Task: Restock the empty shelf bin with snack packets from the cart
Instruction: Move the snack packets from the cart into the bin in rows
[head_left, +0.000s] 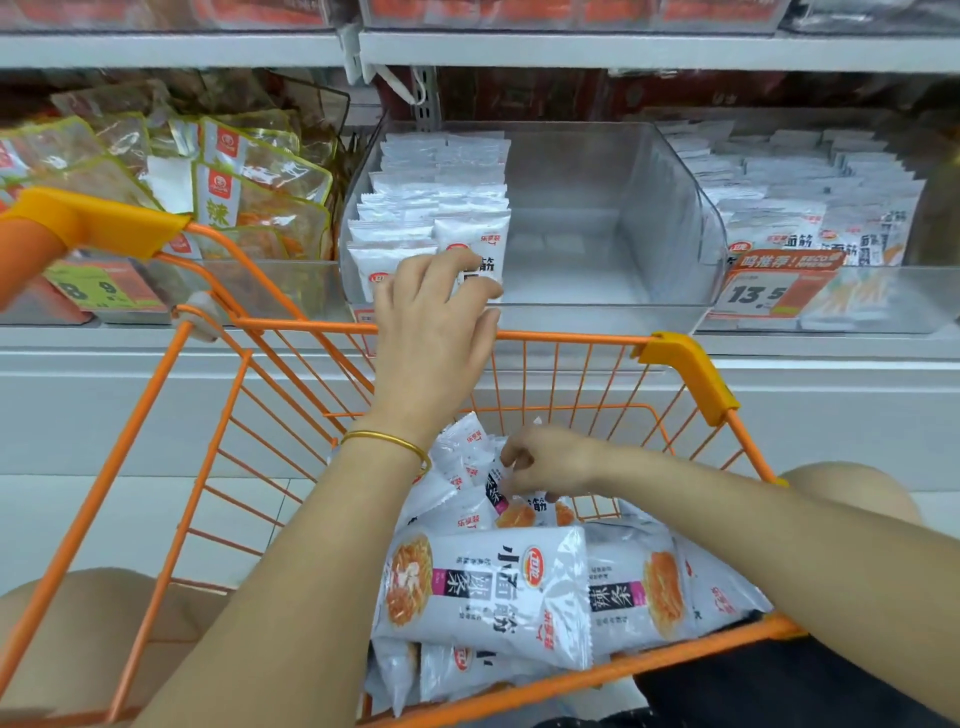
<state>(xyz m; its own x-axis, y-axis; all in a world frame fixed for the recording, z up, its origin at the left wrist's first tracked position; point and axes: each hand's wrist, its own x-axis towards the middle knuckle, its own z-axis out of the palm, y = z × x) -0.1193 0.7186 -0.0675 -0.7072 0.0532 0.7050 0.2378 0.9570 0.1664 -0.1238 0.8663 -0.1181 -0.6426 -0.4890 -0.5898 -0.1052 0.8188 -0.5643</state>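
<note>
A clear plastic shelf bin holds two rows of white snack packets standing along its left side; its right half is bare. My left hand reaches over the cart's front rim, its fingers spread against the front packet of the right row. Down in the orange cart, my right hand pinches a small white packet on top of the pile. Several more white packets lie loose in the cart.
The bin to the right is full of the same white packets, with an orange 13.5 price tag in front. Left of the target bin are clear-wrapped orange snacks. A shelf runs overhead. My knees flank the cart.
</note>
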